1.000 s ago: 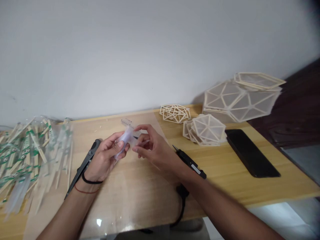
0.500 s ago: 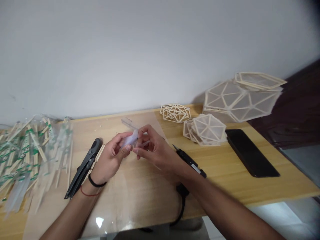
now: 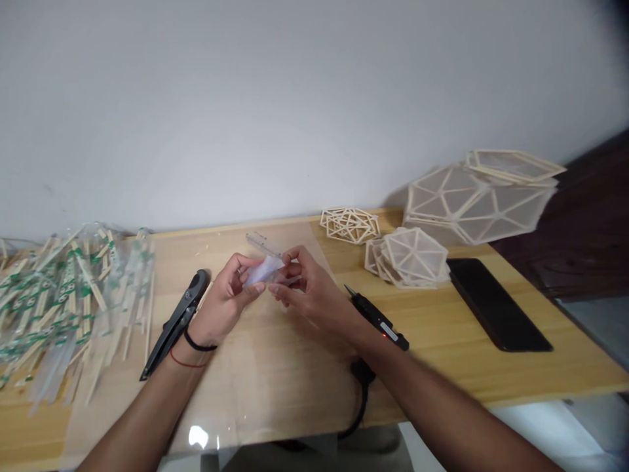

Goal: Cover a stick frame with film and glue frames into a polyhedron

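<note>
The desk is pretty loaded: a heap of paper-and-plastic-wrapped chopsticks on the left, big film-covered stick frames leaning at the wall on the right, smaller film-covered panels in front of those, a black phone-like slab, and a grey-and-black hand cutter just beside the left arm.

Main change over the last second: the hands have closed in on each other. The left hand has rolled over and its grip is pinched on the left end of a lilac-tinted plastic film. The right hand, which was more off to the side, now looks clamped at the film's right end, though its fingers hide the exact contact. So the film sits between both hands, probably steadier than with one grip.
</note>
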The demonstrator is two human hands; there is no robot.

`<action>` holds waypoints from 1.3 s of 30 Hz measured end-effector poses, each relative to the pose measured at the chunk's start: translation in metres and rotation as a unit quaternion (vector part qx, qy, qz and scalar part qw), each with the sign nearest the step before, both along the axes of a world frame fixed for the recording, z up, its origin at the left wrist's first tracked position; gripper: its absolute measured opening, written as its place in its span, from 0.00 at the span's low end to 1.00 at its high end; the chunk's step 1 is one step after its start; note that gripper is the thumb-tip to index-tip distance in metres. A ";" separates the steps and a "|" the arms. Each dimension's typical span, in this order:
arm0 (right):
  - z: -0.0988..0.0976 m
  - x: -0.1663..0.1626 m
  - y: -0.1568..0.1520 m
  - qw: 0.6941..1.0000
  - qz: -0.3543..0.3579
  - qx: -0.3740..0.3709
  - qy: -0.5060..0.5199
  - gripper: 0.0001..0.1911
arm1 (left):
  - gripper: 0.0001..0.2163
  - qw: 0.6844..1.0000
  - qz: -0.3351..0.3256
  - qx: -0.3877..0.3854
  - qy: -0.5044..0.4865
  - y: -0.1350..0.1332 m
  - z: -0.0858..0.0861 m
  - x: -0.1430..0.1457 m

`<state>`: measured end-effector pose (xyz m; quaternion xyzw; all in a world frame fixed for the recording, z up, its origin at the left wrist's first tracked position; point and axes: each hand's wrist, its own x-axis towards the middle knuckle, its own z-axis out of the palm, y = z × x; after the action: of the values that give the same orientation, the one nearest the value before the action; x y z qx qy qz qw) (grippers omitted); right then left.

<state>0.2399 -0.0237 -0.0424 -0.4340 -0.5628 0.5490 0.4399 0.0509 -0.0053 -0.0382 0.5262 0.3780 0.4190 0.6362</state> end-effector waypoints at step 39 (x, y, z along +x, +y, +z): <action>-0.019 0.045 -0.144 0.946 -0.257 -0.165 0.110 0.18 | 0.14 0.997 -0.002 0.059 0.045 0.004 -0.003 -0.010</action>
<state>0.2850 -0.1674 -0.0610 -0.5670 -0.2815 0.5471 0.5476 0.0408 -0.0008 -0.0408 0.5815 0.3797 0.4153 0.5876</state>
